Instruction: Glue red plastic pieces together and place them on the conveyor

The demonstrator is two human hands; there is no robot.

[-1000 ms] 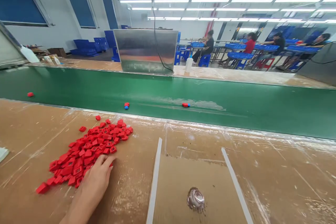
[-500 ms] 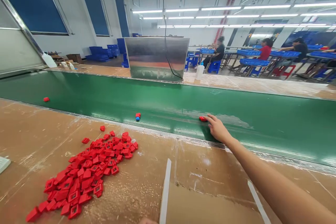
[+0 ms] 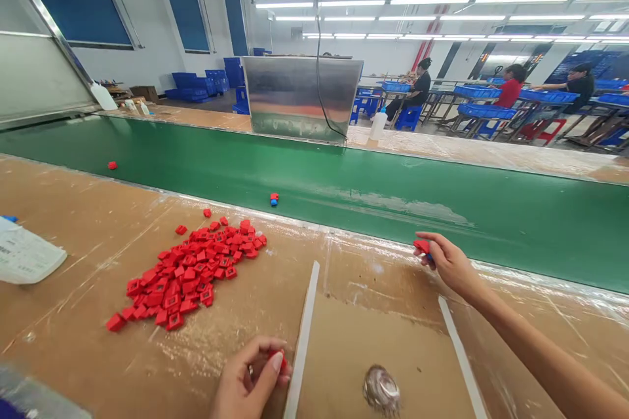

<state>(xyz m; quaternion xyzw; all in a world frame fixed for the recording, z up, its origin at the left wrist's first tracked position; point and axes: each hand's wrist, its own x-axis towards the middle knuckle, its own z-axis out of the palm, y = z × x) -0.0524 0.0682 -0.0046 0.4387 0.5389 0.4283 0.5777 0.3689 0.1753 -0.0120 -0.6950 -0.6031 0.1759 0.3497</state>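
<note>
Right grip pinches red-and-blue piece by far edge of counter; left grip pinches red block, leftward, well back from that edge.

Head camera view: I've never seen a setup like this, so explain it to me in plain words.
There is no robot here; these are a person's bare hands. Every picture comes from one camera worn on that person's head, looking forward and down.

The left hand, low in the picture, pinches a small red piece. The right hand holds a red-and-blue piece near the close edge of a green belt.

On the brown work surface lies a pile of red pieces, and to its right are two white strips with a shiny round patch between them. Farther back, other people are seated.
</note>
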